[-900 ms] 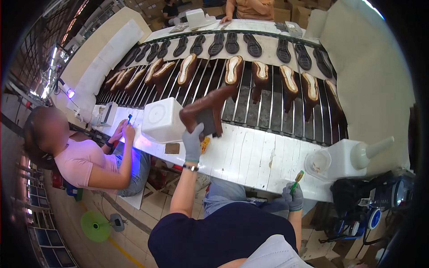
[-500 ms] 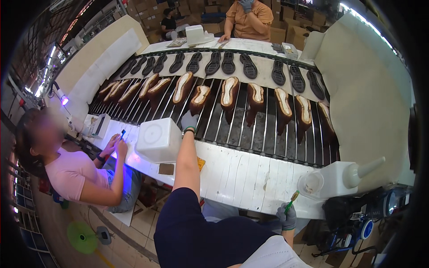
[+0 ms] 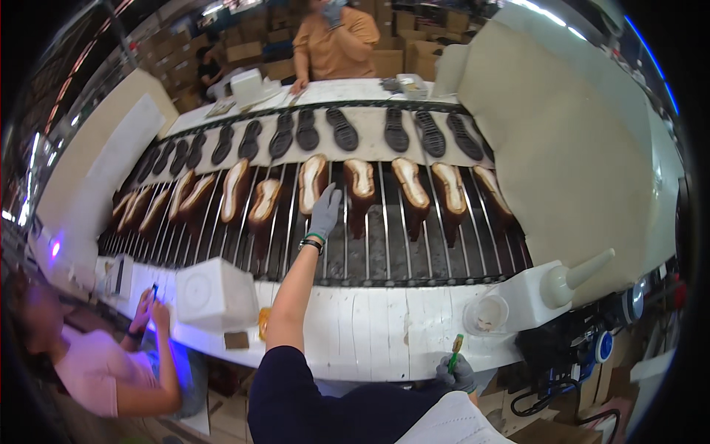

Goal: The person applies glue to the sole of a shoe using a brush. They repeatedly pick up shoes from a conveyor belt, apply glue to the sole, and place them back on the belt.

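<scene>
My left hand [image 3: 324, 213], in a grey glove, reaches over the rack with its fingers stretched out. Its fingertips are beside a brown shoe upper [image 3: 311, 189] that lies with its pale underside up; whether they touch it I cannot tell. In my gloved right hand [image 3: 458, 374], low near the table's front edge, is a small green-handled brush [image 3: 455, 354] held upright. Several more brown uppers, such as this one [image 3: 411, 185], rest in a row on the metal rods [image 3: 362, 255].
Black shoe soles [image 3: 342, 130] lie on a pale belt beyond the uppers. On the white table [image 3: 370, 318] are a white plastic container [image 3: 214, 294], a spouted white bottle [image 3: 536, 292] and a clear cup [image 3: 488, 314]. One co-worker [image 3: 103, 370] sits at left; another [image 3: 336, 48] is across.
My left hand has moved right and farther in, from one upper to the neighbouring one. The right hand still holds the brush. The view has shifted to the right.
</scene>
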`<state>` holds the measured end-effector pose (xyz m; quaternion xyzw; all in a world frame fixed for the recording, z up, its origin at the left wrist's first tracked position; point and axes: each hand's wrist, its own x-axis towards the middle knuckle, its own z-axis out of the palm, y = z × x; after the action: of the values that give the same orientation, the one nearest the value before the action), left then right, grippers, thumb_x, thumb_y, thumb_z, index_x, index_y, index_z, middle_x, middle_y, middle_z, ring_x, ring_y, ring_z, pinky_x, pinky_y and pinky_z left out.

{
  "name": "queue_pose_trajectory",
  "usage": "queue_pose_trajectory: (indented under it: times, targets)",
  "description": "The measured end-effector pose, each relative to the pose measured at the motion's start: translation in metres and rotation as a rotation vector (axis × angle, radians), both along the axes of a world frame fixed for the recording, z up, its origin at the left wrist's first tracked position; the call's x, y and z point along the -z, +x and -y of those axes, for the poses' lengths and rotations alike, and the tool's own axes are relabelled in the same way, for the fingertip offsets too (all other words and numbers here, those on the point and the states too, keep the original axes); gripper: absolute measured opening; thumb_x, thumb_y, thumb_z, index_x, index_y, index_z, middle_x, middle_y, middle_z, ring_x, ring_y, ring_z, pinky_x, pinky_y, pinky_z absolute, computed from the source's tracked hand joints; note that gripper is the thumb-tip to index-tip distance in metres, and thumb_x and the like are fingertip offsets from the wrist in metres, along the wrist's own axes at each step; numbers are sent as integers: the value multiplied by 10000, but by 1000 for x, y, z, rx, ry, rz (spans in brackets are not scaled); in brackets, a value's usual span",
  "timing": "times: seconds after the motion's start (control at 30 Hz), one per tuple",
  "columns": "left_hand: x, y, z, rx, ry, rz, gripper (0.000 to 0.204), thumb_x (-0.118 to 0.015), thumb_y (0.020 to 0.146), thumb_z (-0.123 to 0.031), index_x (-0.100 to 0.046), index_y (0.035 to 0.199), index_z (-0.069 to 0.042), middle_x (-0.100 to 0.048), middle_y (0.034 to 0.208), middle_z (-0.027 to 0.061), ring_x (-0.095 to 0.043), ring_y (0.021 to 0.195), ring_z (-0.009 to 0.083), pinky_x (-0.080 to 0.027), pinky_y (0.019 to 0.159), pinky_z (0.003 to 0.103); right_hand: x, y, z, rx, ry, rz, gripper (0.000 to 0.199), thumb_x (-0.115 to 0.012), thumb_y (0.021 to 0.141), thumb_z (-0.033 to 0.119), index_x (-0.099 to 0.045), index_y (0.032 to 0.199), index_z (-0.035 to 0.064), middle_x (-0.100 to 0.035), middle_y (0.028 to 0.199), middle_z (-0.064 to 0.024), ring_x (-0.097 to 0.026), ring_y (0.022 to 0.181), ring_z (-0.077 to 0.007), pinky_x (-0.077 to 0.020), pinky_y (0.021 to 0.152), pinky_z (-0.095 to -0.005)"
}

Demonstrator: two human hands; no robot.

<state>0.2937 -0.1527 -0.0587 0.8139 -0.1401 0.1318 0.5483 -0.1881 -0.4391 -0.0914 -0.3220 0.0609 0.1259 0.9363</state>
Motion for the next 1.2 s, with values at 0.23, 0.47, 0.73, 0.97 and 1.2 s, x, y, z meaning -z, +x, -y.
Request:
queue_pose_trajectory:
  times: [0.23,0.47,0.73,0.97,1.2]
  targets:
    - [64,134,8,-51,-376,-377,530,-439,1040,-374,-559,1309,67,-625,1286,156,-587,1171,240,-447,992,346,21,0,2,-49,174,-14,367,-704,896,289,-679,1032,-51,-654,794,-172,-476,499,-140,-356,479,-270]
    - [58,145,18,-2,-403,-560,708,-357,1031,-539,-539,1343,69,-606,1316,197,-578,1193,271,-425,1031,356,20,-11,2,-11,152,-127,305,-679,888,198,-692,1070,-46,-674,860,-212,-497,506,-153,-377,486,-280]
    - [56,109,43,154,-519,-641,861,-453,927,-712,-590,1314,45,-665,1224,139,-613,1104,234,-428,1009,317,32,-8,8,-26,31,-194,330,-693,892,206,-678,1075,-68,-678,856,-214,-498,507,-152,-381,475,-270]
    - [54,86,13,214,-620,-659,758,-587,897,-651,-635,1273,5,-686,1165,95,-629,1040,186,-440,972,287,20,9,5,-91,107,-85,383,-693,906,239,-636,1115,-76,-685,876,-191,-503,515,-141,-390,481,-263]
    - [16,6,13,363,-919,-812,762,-564,908,-644,-529,1404,-66,-612,1321,57,-591,1139,189,-437,1034,309,-15,17,-8,36,23,-145,153,-619,948,146,-578,934,-1,-573,754,-56,-481,539,-101,-381,482,-253]
